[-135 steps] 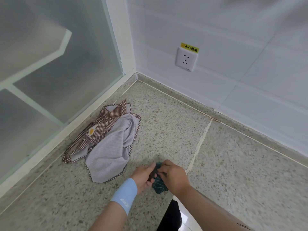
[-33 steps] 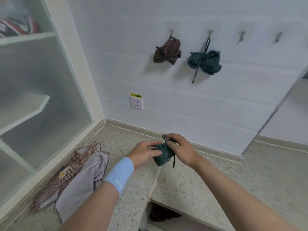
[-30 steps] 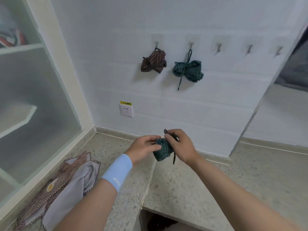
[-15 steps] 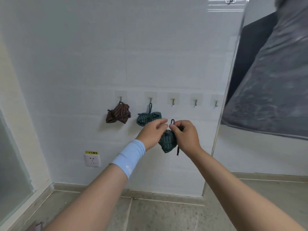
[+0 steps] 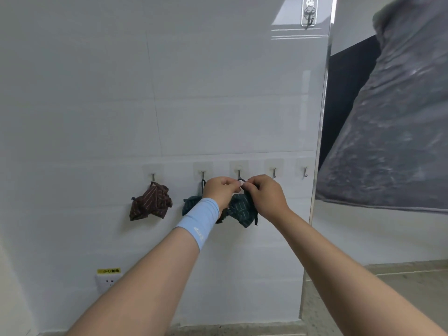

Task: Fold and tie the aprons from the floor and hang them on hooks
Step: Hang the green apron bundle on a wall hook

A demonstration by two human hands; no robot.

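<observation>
**Green apron bundle held up at third hook**

Both hands raised to the hook row on the white tiled wall (image 5: 101, 105). Left hand (image 5: 221, 191), pale blue wristband (image 5: 198, 220) on its wrist, and right hand (image 5: 265, 196) are both pinched closed on the dark cord loop (image 5: 242, 180) at the top of a green striped apron bundle (image 5: 242, 210). Bundle hangs just below and between the two hands.

Loop sits right under the third hook (image 5: 239, 173), directly above the fingertips; cannot tell whether it is seated on the hook.

Left of the left hand: a second green apron bundle (image 5: 190, 206), partly hidden behind the wrist, its cord on the second hook (image 5: 202, 175). Further left, a brown striped apron bundle (image 5: 150, 204) hangs from the first hook (image 5: 153, 177).

Right of the right hand: two bare hooks, fourth hook (image 5: 274, 172) and fifth hook (image 5: 305, 172). Wall socket (image 5: 108, 281) with a yellow label sits low, under the left forearm.
</observation>
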